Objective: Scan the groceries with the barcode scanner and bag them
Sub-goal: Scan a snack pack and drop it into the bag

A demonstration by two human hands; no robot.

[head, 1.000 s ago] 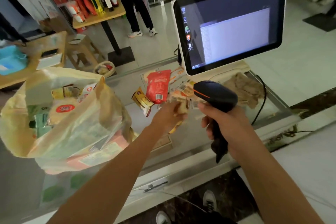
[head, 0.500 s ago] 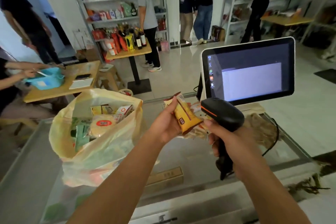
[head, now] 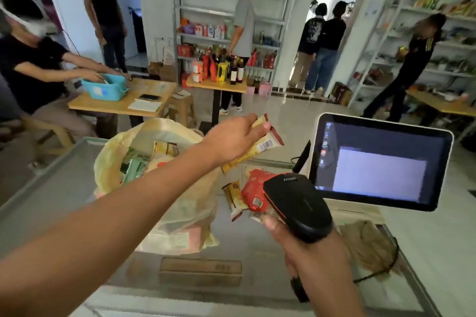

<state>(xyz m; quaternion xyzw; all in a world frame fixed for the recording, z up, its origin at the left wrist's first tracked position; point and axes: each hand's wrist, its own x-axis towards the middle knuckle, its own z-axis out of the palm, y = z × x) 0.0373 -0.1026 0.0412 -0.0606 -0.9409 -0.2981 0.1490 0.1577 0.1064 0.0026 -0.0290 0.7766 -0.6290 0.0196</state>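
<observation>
My left hand (head: 233, 140) grips a yellow snack packet (head: 260, 148) with a barcode, held in the air just right of the open yellowish plastic bag (head: 180, 213). The bag stands on the glass counter (head: 64, 193) and holds several packets. My right hand (head: 306, 247) holds the black barcode scanner (head: 298, 203) by its handle, low and right of the bag. On the counter behind the scanner lie a red packet (head: 253, 192) and a small yellow packet (head: 233, 198).
A checkout screen (head: 378, 162) stands at the right with a cable running behind it. A brown cloth (head: 368, 242) lies under it. Several people, wooden tables and stocked shelves fill the shop beyond the counter.
My left hand has lifted the yellow packet away from the scanner, up and toward the bag. The view has tilted upward. The right hand still holds the scanner.
</observation>
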